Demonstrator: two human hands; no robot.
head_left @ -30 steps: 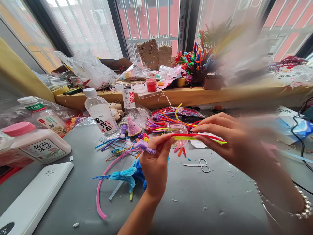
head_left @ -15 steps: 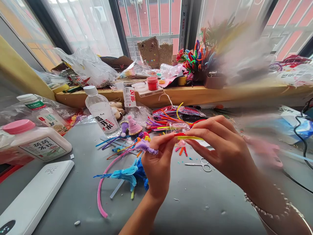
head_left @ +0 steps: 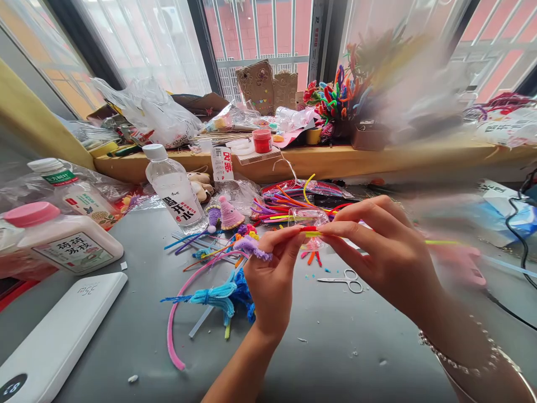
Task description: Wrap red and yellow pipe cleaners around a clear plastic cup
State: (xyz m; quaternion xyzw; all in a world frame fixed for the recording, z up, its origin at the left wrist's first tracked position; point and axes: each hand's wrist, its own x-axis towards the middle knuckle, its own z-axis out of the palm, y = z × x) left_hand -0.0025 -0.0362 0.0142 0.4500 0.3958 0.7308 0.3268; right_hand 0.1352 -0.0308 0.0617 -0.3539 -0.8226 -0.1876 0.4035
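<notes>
My left hand [head_left: 272, 274] pinches the near ends of a short red pipe cleaner [head_left: 309, 228] and a yellow pipe cleaner [head_left: 312, 234], held side by side. Thumb and index finger of my right hand [head_left: 377, 246] close on the same pieces from the right. A yellow tip shows past the back of my right hand, blurred. Beside my left fingers is a fuzzy lavender piece [head_left: 254, 247]; whether it is worn or lies behind cannot be told. A bundle of light blue pipe cleaners [head_left: 216, 298] lies left of my left wrist. Under my right hand, small scissors [head_left: 346, 281] rest on the table.
Bottles [head_left: 172, 187] and a white power bank [head_left: 69, 336] stand or lie at left. A curved pink strip [head_left: 171, 330] is near my left forearm. Loose coloured pipe cleaners [head_left: 277, 210] and a crocheted pink hat [head_left: 230, 215] sit behind the hands, before a cluttered wooden sill [head_left: 184, 159].
My right fingertips have come slightly closer to my left ones, so less of the red and yellow pieces shows between them. A yellow tip now appears right of my right hand.
</notes>
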